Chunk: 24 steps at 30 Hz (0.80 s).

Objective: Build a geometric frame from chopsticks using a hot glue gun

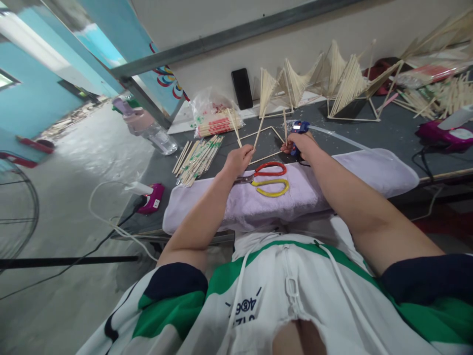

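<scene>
Pinched in my left hand [238,161] is a slim wooden stick [260,129] that leans upward at a corner of a stick frame [266,157]. The frame lies on the dark table, with other sticks standing up from it. My right hand [307,146] is closed around a blue glue gun [300,127] beside the frame's right corner; a long clear glue stick [338,135] trails from its back. The gun's tip is hidden by my fingers. Scissors [271,180] with one red and one yellow handle lie on the lilac towel [236,209], close to my left wrist.
Loose sticks [197,160] lie left, near a bag of sticks [218,123] and a bottle [150,128]. A phone [242,88] leans on the wall. Finished stick models [347,86] stand behind. Purple power sockets [151,199] with cables sit at the table's left edge.
</scene>
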Each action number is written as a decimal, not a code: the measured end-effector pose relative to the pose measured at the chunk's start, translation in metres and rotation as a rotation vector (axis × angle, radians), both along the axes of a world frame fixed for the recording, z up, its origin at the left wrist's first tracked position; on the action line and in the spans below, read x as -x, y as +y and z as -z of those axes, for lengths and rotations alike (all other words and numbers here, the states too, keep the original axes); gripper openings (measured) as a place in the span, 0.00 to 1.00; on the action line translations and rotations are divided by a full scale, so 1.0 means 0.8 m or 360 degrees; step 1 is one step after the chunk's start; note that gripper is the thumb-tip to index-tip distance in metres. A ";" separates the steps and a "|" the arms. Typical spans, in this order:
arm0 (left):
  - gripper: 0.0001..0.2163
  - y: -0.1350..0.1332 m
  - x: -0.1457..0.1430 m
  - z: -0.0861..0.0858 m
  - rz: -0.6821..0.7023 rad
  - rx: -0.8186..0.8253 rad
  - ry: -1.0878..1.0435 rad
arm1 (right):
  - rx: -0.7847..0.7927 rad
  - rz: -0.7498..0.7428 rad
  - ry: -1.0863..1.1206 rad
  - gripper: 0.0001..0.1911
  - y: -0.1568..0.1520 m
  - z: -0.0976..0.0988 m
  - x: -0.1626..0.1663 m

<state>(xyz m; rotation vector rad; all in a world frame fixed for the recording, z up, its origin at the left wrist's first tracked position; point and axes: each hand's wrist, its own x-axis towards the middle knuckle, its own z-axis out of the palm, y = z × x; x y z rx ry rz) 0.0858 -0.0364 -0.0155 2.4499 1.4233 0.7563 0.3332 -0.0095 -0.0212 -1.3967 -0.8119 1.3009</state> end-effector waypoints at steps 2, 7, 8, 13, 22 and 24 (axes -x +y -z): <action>0.12 0.001 0.001 0.001 0.0008 0.0003 -0.0008 | 0.0002 0.0011 -0.0013 0.09 -0.001 0.000 0.000; 0.13 0.005 0.004 0.006 0.0018 0.0026 -0.0024 | -0.0036 0.0004 -0.0005 0.08 0.002 0.004 -0.001; 0.13 0.006 0.004 0.006 0.0026 0.0026 -0.0028 | -0.0038 0.0003 0.0002 0.08 0.002 0.004 -0.001; 0.13 0.008 0.005 0.008 0.0029 0.0041 -0.0036 | -0.0021 0.0002 0.0002 0.08 0.002 0.004 -0.001; 0.13 0.006 0.004 0.006 0.0028 0.0052 -0.0043 | -0.0057 -0.0012 0.0010 0.08 0.007 0.012 -0.004; 0.13 0.007 0.004 0.006 0.0028 0.0054 -0.0044 | -0.0058 -0.0015 0.0016 0.08 0.007 0.012 -0.005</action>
